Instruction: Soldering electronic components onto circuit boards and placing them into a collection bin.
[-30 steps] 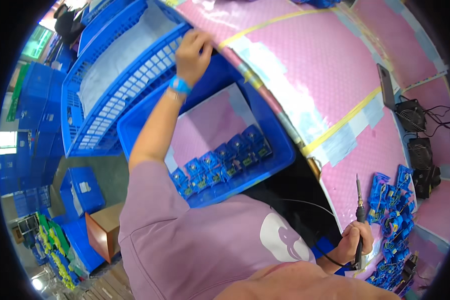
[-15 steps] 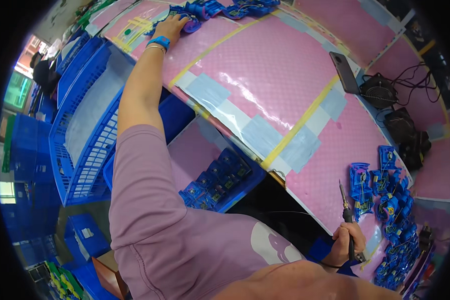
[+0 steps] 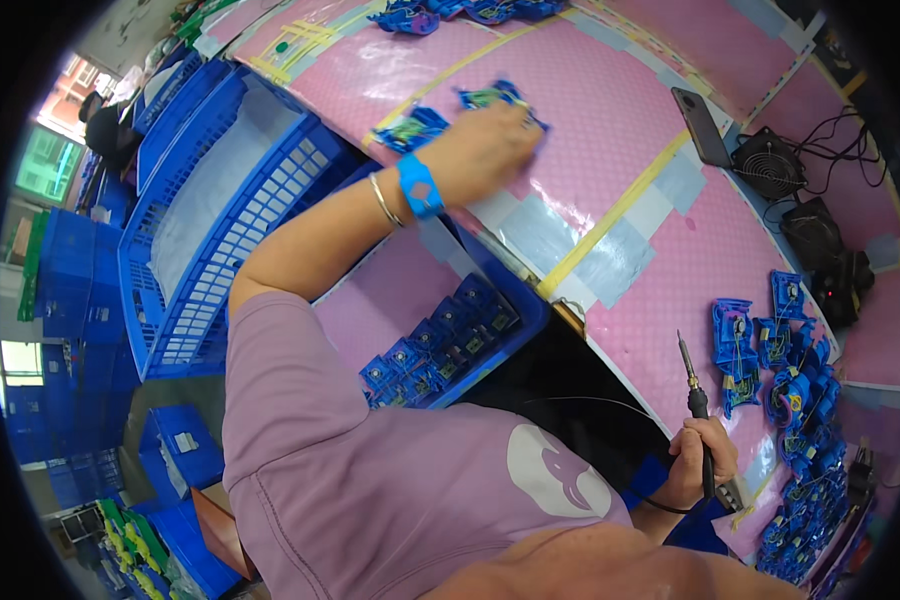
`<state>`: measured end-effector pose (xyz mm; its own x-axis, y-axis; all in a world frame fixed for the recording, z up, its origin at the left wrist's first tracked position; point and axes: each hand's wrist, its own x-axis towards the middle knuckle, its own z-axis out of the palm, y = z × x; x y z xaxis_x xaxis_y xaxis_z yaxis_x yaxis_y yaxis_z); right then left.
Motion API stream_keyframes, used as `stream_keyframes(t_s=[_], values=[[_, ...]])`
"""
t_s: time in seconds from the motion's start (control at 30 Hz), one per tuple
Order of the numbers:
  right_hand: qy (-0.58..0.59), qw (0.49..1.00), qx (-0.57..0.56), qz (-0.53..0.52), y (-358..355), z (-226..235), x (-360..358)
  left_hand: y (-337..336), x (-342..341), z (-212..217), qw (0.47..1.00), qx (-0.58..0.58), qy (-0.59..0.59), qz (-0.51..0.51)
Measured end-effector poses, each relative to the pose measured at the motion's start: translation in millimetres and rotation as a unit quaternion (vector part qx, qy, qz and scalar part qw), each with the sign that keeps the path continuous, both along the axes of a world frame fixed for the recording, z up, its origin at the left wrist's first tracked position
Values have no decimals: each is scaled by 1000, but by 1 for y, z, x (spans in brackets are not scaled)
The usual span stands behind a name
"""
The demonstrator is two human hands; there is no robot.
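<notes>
My left hand (image 3: 490, 155), blurred by motion, reaches over the pink table with its fingers closed on a blue electronic assembly (image 3: 495, 95) with green wires. A second blue assembly (image 3: 412, 130) shows just left of that hand; whether the two are joined is not clear. At the lower right my right hand (image 3: 698, 462) grips a soldering iron (image 3: 699, 402) by its black handle, its tip pointing up and away. Close to the iron lies a blue assembly with thin wires (image 3: 735, 350), beside a pile of similar blue assemblies (image 3: 800, 440) along the table's right side.
More blue assemblies (image 3: 470, 10) lie along the far edge. A blue bin (image 3: 530, 325) holding rows of assemblies stands below the table's near edge. Blue baskets (image 3: 225, 225) stand at the left. A phone (image 3: 701, 125), a black fan (image 3: 768, 163) and cables line the right side.
My left hand has come back from the far assemblies toward the table's middle, bringing blue assemblies with it. My right hand still holds the soldering iron in nearly the same place.
</notes>
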<state>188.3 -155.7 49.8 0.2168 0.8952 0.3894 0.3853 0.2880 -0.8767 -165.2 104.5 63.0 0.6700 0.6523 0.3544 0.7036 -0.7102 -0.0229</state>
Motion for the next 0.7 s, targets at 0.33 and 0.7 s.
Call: stream_keyframes(t_s=[0.33, 0.7], values=[[6, 999, 17, -32, -23, -2, 11, -16, 58, 29, 989, -20, -95, -109], [23, 999, 40, -13, -29, -6, 15, 64, 17, 3, 965, -95, -13, -246]])
